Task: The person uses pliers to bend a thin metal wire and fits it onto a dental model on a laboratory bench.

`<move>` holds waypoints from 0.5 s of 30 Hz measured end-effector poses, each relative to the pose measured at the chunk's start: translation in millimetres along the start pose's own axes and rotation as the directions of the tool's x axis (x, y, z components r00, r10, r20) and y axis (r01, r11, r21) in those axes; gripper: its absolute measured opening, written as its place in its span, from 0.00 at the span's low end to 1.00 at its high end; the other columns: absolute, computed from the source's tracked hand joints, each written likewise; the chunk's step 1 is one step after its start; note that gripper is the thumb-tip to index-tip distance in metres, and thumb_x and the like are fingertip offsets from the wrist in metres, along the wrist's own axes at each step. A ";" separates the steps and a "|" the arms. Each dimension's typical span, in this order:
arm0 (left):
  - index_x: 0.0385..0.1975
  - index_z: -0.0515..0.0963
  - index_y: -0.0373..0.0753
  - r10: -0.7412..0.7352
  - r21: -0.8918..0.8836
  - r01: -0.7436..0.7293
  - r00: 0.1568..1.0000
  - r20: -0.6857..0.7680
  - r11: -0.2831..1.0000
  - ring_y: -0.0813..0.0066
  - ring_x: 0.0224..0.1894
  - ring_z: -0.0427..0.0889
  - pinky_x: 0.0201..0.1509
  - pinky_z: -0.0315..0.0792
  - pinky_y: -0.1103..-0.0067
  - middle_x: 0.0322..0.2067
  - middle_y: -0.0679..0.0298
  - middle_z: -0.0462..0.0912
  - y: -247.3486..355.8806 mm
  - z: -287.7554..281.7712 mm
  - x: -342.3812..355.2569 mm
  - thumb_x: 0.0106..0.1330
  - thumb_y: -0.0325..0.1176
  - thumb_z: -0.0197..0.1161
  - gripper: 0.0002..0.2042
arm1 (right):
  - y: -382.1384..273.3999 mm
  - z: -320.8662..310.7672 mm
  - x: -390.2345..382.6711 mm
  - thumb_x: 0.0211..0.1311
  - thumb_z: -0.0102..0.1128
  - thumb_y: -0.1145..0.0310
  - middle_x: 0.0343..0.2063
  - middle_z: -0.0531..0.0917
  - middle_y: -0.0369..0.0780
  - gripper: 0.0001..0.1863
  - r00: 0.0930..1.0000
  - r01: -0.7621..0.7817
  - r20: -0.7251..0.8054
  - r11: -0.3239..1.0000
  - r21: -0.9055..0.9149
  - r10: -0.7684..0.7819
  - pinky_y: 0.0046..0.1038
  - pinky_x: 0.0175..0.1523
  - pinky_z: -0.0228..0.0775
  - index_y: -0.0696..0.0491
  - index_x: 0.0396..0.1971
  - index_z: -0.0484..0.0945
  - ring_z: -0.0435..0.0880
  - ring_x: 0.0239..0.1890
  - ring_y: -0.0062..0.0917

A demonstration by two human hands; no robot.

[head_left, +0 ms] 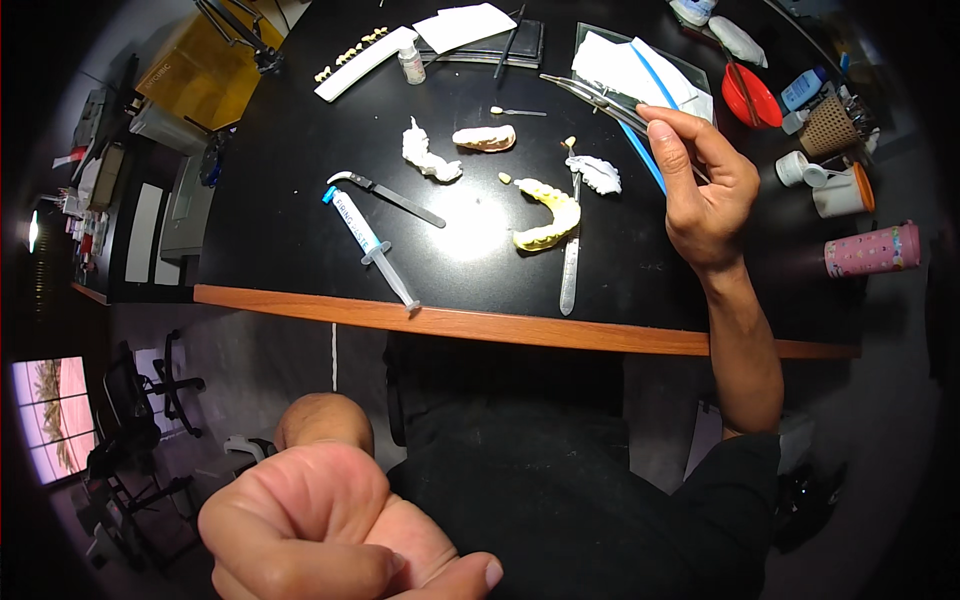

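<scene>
My right hand (705,180) is raised over the right side of the black table, closed on long metal tweezers (598,98) whose tips point left. At the bottom, close to the camera, my left hand (310,530) is palm up with curled fingers; what they hold, if anything, is hidden. On the table lie a yellow horseshoe-shaped dental model (560,222), a pinkish-brown model piece with white teeth (484,139), white crumpled pieces (430,158) and several small tooth crowns (505,178). A metal spatula (569,280) lies beside the yellow model.
A paste syringe (365,240) and black curved tweezers (390,200) lie left. Farther back are a white rack of teeth (362,65), a small bottle (411,60) and white tissues (625,68). A red bowl (765,100) and pink tumbler (872,250) stand right. The wooden edge (480,323) runs in front.
</scene>
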State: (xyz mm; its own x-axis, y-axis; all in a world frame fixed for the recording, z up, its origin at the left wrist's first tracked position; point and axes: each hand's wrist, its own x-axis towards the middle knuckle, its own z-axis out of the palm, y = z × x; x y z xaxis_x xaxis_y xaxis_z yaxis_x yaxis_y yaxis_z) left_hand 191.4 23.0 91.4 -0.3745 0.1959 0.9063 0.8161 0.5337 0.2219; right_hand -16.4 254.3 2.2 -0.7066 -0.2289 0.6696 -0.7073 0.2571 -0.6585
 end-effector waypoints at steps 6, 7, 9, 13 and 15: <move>0.44 0.85 0.58 -0.132 -0.227 0.121 0.991 -0.035 0.966 0.82 0.25 0.64 0.16 0.59 0.87 0.28 0.70 0.83 5.7 8.8 -7.6 0.74 0.42 0.64 0.06 | -1.7 -1.4 -0.6 0.71 0.65 0.75 0.24 0.83 0.30 0.08 1.000 -0.006 0.010 1.000 -0.016 0.006 0.13 0.31 0.64 0.61 0.44 0.87 0.76 0.26 0.07; 0.44 0.86 0.57 -0.174 -0.235 0.160 0.984 -0.038 0.959 0.80 0.26 0.67 0.19 0.60 0.85 0.30 0.69 0.85 9.4 11.3 -7.9 0.73 0.42 0.64 0.06 | -1.4 -1.1 -1.5 0.71 0.65 0.75 0.23 0.82 0.30 0.08 1.000 -0.012 0.002 1.000 -0.014 0.012 0.13 0.30 0.63 0.61 0.44 0.87 0.75 0.25 0.07; 0.42 0.87 0.56 -0.259 -0.244 0.240 0.965 -0.045 0.939 0.76 0.27 0.71 0.25 0.64 0.80 0.35 0.67 0.88 12.0 14.3 -1.4 0.72 0.43 0.66 0.06 | -1.5 -0.2 -1.2 0.71 0.64 0.75 0.23 0.82 0.30 0.08 1.000 -0.013 -0.004 1.000 -0.009 0.013 0.13 0.29 0.62 0.61 0.44 0.87 0.75 0.25 0.07; 0.45 0.88 0.54 0.012 -0.262 -0.035 0.996 -0.089 0.964 0.72 0.35 0.85 0.28 0.63 0.81 0.43 0.66 0.91 -4.9 12.0 6.5 0.63 0.37 0.70 0.11 | -7.3 2.1 1.1 0.72 0.63 0.74 0.26 0.83 0.31 0.08 0.999 -0.042 0.029 0.999 0.001 0.042 0.13 0.33 0.63 0.61 0.45 0.87 0.75 0.28 0.08; 0.45 0.88 0.52 0.033 -0.483 0.092 0.969 0.244 0.871 0.74 0.34 0.83 0.27 0.63 0.81 0.43 0.65 0.91 -13.7 -9.5 22.8 0.61 0.34 0.72 0.12 | -5.7 -3.4 -1.6 0.73 0.62 0.74 0.29 0.84 0.32 0.09 0.996 -0.075 0.039 0.997 -0.017 0.076 0.13 0.37 0.65 0.61 0.47 0.86 0.76 0.31 0.09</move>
State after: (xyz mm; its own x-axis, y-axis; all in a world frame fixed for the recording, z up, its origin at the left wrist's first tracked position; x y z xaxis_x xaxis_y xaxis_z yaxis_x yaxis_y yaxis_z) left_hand 175.8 12.3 112.5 -0.4436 0.4081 0.7979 0.8888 0.0856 0.4503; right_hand -11.2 256.3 6.1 -0.7584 -0.2456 0.6037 -0.6517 0.2899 -0.7009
